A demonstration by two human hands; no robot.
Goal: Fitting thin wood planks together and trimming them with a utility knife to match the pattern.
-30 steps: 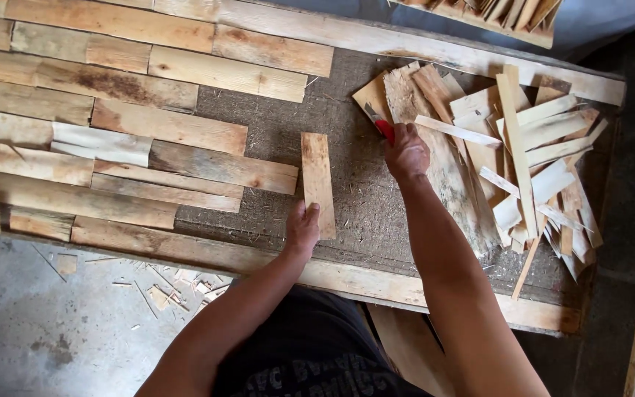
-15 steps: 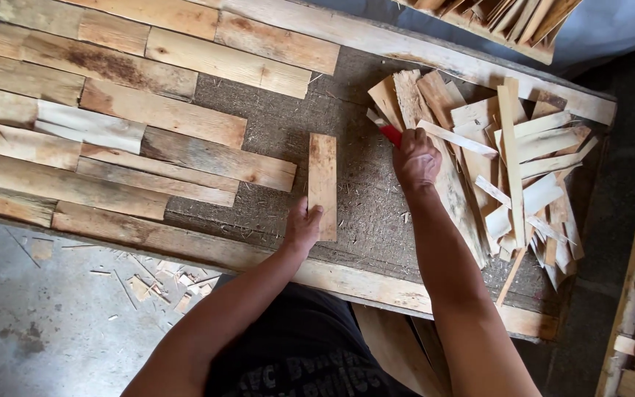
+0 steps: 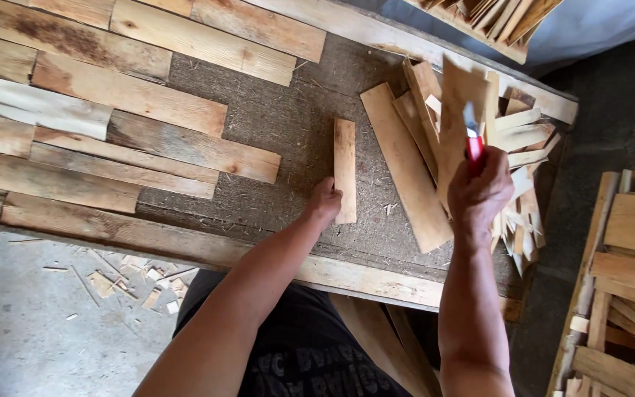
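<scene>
Overhead, I looked down on a rough bench (image 3: 273, 125) with a coarse, fibrous brown top framed by pale timber rails. My left hand (image 3: 325, 202) rested on the near end of a short upright wood slat (image 3: 345, 169), fingers curled against its edge. My right hand (image 3: 479, 192) was raised, fingers closed around a red-handled knife (image 3: 472, 143) together with a thin wood strip (image 3: 458, 121). Flat boards (image 3: 112, 125) lay in rows on the left; a loose pile of offcuts (image 3: 523, 147) sat to the right. Chips littered the grey concrete floor (image 3: 31, 331).
</scene>
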